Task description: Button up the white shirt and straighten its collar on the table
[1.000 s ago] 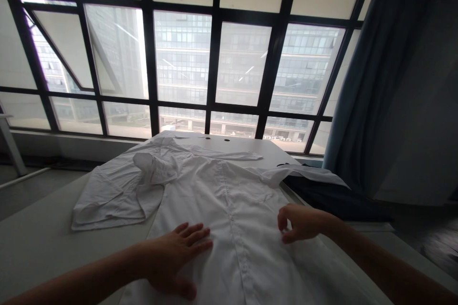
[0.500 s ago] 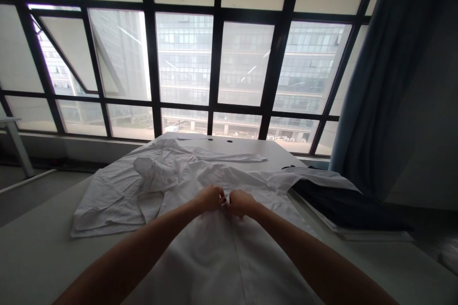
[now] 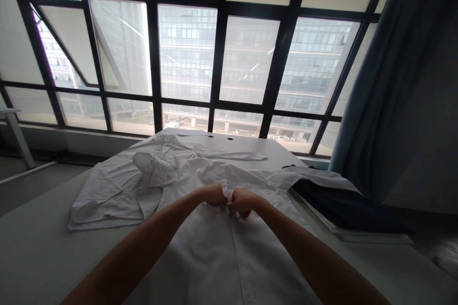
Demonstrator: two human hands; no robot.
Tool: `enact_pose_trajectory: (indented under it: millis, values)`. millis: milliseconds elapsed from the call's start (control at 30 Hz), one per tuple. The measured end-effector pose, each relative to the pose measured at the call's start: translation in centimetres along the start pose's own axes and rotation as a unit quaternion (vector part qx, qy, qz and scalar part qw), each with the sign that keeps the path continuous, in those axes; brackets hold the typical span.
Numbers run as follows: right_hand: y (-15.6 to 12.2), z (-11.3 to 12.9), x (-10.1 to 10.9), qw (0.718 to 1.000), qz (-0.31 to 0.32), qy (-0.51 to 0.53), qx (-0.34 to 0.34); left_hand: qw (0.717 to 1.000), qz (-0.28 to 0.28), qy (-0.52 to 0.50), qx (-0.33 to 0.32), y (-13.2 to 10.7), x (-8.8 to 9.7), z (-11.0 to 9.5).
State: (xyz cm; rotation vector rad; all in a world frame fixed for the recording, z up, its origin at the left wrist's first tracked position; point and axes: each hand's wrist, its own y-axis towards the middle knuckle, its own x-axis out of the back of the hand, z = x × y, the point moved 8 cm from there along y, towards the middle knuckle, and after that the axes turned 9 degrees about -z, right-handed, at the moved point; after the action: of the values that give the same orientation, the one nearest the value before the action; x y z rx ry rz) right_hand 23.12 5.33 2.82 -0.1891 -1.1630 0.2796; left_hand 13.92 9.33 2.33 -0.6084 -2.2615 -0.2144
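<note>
White shirt (image 3: 203,252): lying front up, buttoned strip (image 3: 236,243) running down the middle, covering the counter (image 3: 39,248) directly before the person.
Left hand (image 3: 213,194): curling closed, apparently gripping cloth at the strip's left side; fingertips mostly hiding.
Right hand (image 3: 243,201): bending into a pinch just beside the left, apparently gripping the strip too; exact grip not showing.
Why held so: two hands are meeting at the strip, probably keeping both front edges together at one spot; the counter is likely supporting the rest.
Sleeve (image 3: 318,177): reaching out right, resting over dark cloth (image 3: 343,205), probably because the shirt is spreading wide.
Second white garment (image 3: 103,195): lying rumpled at left, just beside the shirt, likely being kept out of the hands' way.
Change vs one second ago: left hand was lying flat, fingers spreading; right was curling over the shirt's right side, well apart. Now both are meeting mid-front.
Change vs half second ago: hands staying around the same spot, left fingers folding in more.
Unchanged: second garment and dark cloth are staying put.
</note>
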Motion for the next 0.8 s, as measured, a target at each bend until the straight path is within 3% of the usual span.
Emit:
enact_pose_trajectory:
  millis: [133,400,533,633,800]
  values:
    - [-0.2,0.1,0.4,0.998,-0.051,-0.03,0.004,0.997,0.025,-0.016,0.069,-0.6,0.1,1.2]
    - [-1.0,2.1,2.0,0.971,-0.176,-0.133,0.093,0.994,0.002,-0.04,0.1,-1.1,0.0,1.5]
    - [-0.6,0.6,2.2,0.984,-0.16,0.026,0.08,0.991,-0.002,-0.075,0.11,-1.1,-0.5,1.1]
    - [-0.1,-0.6,2.0,0.976,-0.155,0.131,0.074,0.98,-0.014,-0.145,0.134,-1.0,-1.2,0.9]
    - [-0.4,-0.8,1.8,0.949,-0.227,0.155,0.154,0.968,-0.028,-0.207,0.136,-1.1,-1.8,0.8]
